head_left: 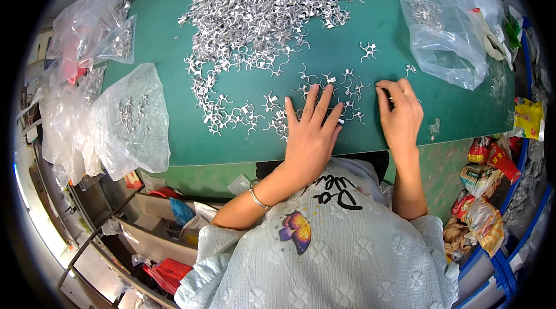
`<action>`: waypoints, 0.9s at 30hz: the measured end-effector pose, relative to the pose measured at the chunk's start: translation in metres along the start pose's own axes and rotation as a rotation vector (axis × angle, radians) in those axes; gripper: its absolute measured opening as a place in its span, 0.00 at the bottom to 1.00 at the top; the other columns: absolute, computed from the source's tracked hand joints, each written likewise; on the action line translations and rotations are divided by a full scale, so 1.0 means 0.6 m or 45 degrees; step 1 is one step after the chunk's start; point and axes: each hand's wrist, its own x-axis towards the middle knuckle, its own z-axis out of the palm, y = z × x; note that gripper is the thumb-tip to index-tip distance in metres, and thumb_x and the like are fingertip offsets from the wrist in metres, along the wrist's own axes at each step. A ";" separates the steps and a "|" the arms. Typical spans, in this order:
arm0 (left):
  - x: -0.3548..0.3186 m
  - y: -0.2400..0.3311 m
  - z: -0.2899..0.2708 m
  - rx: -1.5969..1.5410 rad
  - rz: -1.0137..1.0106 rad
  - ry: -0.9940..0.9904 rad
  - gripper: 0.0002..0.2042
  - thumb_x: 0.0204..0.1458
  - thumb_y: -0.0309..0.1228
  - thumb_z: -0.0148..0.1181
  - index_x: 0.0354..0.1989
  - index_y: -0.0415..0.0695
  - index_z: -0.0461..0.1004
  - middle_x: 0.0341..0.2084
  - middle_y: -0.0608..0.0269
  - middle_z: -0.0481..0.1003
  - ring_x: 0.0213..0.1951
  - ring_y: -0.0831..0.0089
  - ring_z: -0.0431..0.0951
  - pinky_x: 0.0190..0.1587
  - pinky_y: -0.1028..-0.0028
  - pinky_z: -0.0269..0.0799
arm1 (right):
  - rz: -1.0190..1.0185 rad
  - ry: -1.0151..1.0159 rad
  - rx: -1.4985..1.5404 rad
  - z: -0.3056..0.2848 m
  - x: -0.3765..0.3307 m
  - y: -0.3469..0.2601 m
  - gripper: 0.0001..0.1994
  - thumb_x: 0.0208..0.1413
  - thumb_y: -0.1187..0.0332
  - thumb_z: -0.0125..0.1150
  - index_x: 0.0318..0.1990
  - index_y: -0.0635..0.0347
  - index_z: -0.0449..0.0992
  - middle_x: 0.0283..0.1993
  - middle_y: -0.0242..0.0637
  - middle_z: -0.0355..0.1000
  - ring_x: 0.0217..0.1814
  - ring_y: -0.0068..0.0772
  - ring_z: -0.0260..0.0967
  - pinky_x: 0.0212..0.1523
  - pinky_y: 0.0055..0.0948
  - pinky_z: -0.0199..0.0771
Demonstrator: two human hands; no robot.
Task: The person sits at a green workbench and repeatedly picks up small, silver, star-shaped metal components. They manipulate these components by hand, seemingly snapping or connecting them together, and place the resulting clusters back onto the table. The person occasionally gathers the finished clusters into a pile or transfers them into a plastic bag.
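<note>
Resting splayed, gripping nothing visible, my one left hand (313,132) overlies loose silver clips (350,92), too crowded to count, their long axes mixed, beneath and just ahead of its fingers. To their right, less near, my one right hand (399,113) curls thumb toward forefinger; whether it holds one, I cannot tell.

Black lettering (346,199) on pale shirt (353,245)
</note>
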 end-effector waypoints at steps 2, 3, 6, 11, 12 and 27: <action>-0.001 -0.001 0.000 -0.037 -0.001 0.008 0.19 0.52 0.27 0.59 0.54 0.42 0.69 0.65 0.52 0.57 0.67 0.50 0.53 0.61 0.32 0.41 | 0.008 0.000 0.102 -0.004 0.000 0.000 0.07 0.49 0.72 0.64 0.37 0.55 0.79 0.27 0.37 0.64 0.26 0.40 0.66 0.26 0.37 0.65; -0.001 -0.001 0.001 -0.052 -0.004 0.016 0.19 0.52 0.26 0.58 0.54 0.42 0.70 0.65 0.52 0.57 0.67 0.50 0.53 0.61 0.32 0.41 | 0.012 -0.001 0.153 -0.005 0.000 -0.001 0.07 0.49 0.72 0.64 0.38 0.54 0.79 0.26 0.37 0.64 0.26 0.40 0.66 0.26 0.37 0.65; -0.003 0.001 0.004 -0.052 0.016 0.022 0.17 0.52 0.25 0.58 0.52 0.42 0.71 0.64 0.52 0.58 0.67 0.50 0.54 0.61 0.32 0.40 | -0.082 -0.107 0.132 0.004 0.000 -0.019 0.08 0.50 0.72 0.64 0.39 0.54 0.79 0.26 0.37 0.63 0.27 0.40 0.67 0.26 0.37 0.66; -0.003 -0.006 -0.005 -0.126 -0.003 0.083 0.16 0.51 0.23 0.57 0.50 0.42 0.73 0.63 0.53 0.60 0.66 0.51 0.56 0.62 0.33 0.38 | -0.011 -0.075 0.038 -0.004 -0.002 0.002 0.07 0.51 0.72 0.63 0.38 0.55 0.78 0.27 0.37 0.64 0.28 0.41 0.67 0.27 0.38 0.66; -0.003 -0.007 -0.007 -0.145 -0.020 0.103 0.16 0.51 0.22 0.57 0.50 0.42 0.73 0.63 0.53 0.60 0.66 0.51 0.56 0.62 0.33 0.38 | 0.017 -0.066 0.026 -0.009 -0.003 0.005 0.07 0.50 0.73 0.64 0.37 0.56 0.78 0.28 0.38 0.65 0.29 0.41 0.67 0.27 0.38 0.66; -0.028 -0.024 -0.023 -0.328 0.009 0.169 0.17 0.49 0.16 0.55 0.48 0.41 0.74 0.56 0.55 0.70 0.62 0.54 0.65 0.65 0.44 0.45 | -0.059 -0.095 0.128 -0.005 -0.010 -0.007 0.07 0.47 0.77 0.63 0.35 0.61 0.76 0.29 0.39 0.64 0.32 0.42 0.66 0.32 0.38 0.67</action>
